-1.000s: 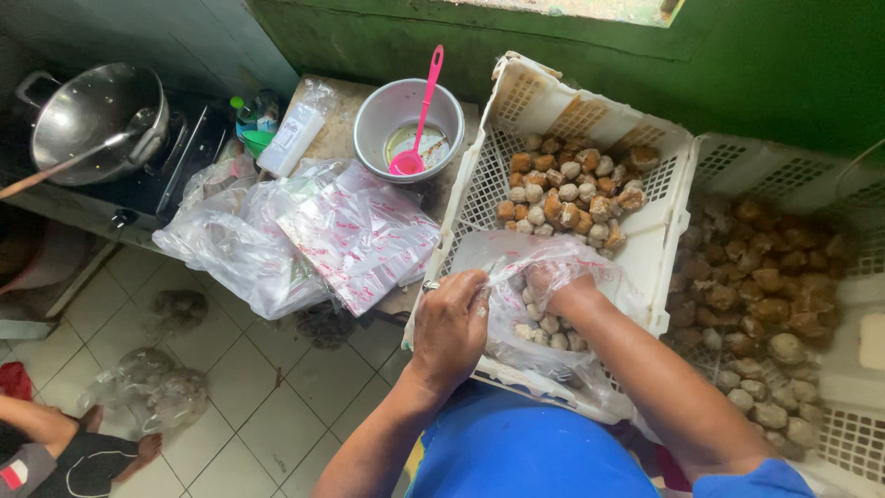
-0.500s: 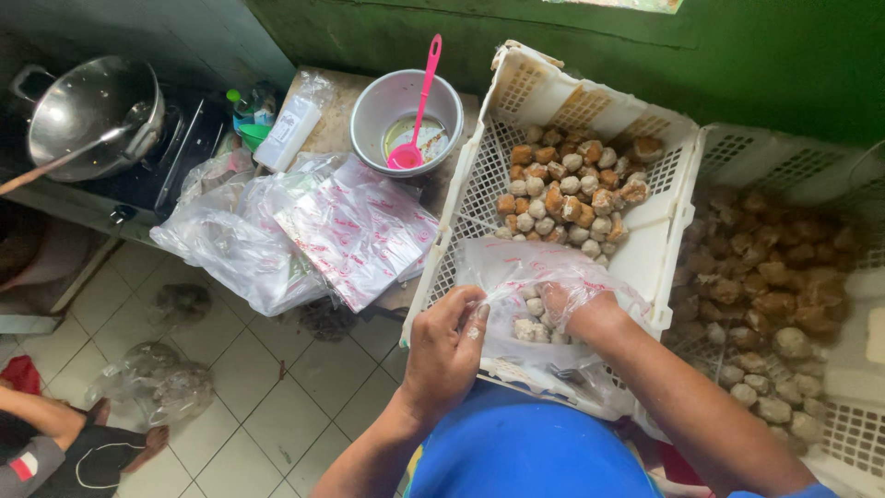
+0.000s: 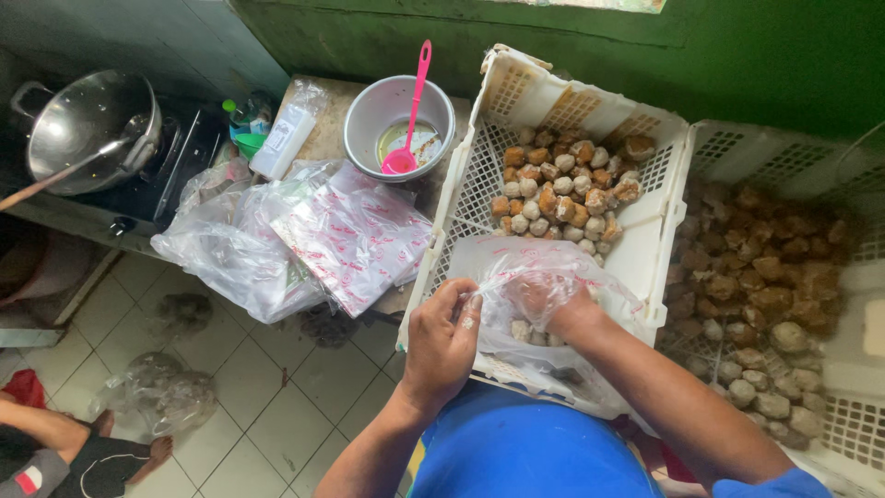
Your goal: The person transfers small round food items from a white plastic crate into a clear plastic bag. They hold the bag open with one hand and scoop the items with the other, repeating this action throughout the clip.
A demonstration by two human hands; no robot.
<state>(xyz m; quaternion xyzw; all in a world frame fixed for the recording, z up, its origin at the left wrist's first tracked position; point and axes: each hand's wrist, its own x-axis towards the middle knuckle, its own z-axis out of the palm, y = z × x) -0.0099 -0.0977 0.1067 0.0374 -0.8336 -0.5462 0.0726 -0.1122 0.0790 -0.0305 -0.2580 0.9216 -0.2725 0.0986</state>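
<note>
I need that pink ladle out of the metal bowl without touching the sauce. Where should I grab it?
Grip the pink plastic ladle by its upper handle, coming from above the far rim of the round metal bowl. The handle leans up and out over that rim, while the scoop sits low in the yellowish liquid.

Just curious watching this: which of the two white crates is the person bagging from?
The left white crate, holding fewer, paler balls; both hands hold the clear bag over it. The right crate sits untouched.

Clear plastic bag (image 3: 539,277), open, over crate (image 3: 479,184)
</note>
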